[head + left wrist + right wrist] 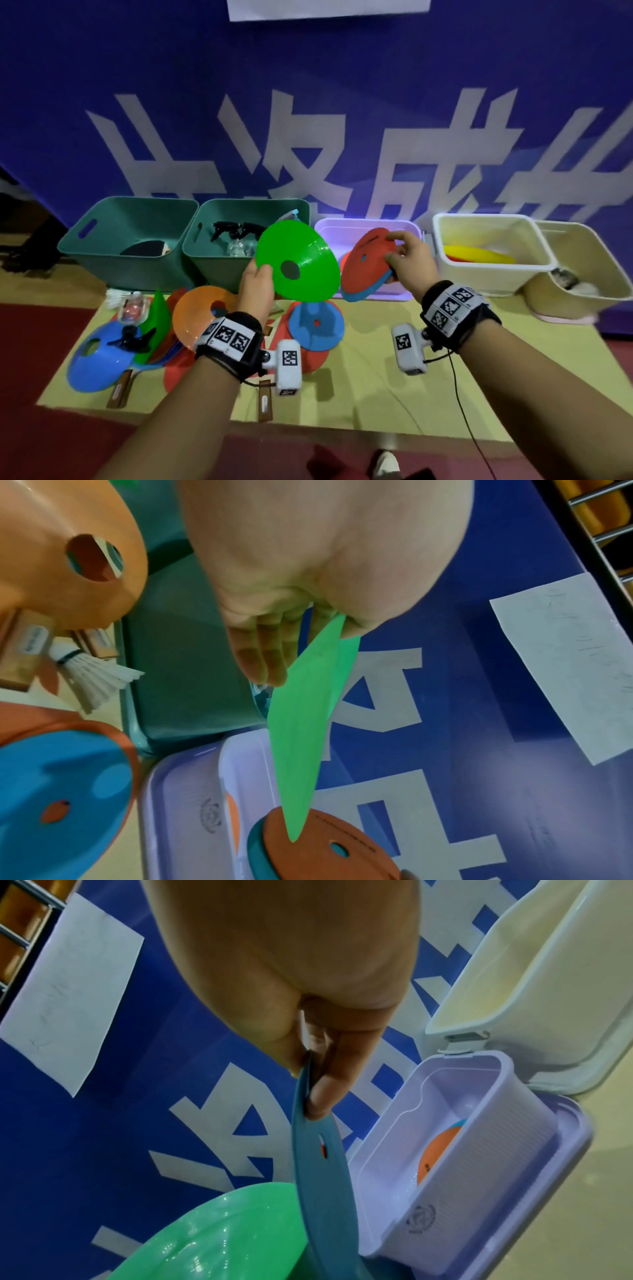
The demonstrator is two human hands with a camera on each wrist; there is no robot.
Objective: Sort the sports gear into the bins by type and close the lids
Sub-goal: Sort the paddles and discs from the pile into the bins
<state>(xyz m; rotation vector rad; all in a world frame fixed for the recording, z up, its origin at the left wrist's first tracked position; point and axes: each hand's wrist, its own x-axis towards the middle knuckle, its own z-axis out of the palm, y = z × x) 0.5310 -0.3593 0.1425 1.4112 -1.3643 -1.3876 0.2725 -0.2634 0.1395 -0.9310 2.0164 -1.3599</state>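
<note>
Head view has both hands mid-sort: left hand [255,287] fingers clamped on a green cone [297,262], right hand [409,257] pinching a red-and-blue disc pair [366,267] over the lilac bin [407,228], which already holds discs. Teal bins [120,233] hold a paddle and dark gear, the cream bin [486,226] yellow discs. Plenty left, I'd say: cones, paddles and a shuttlecock [120,296] litter the desk [376,404], lids open.

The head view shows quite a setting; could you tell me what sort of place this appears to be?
Probably a staged sorting area in a sports hall or event space: a large blue banner with big white characters stands behind a row of storage bins, and flat marker cones lie on a floor mat.
</note>
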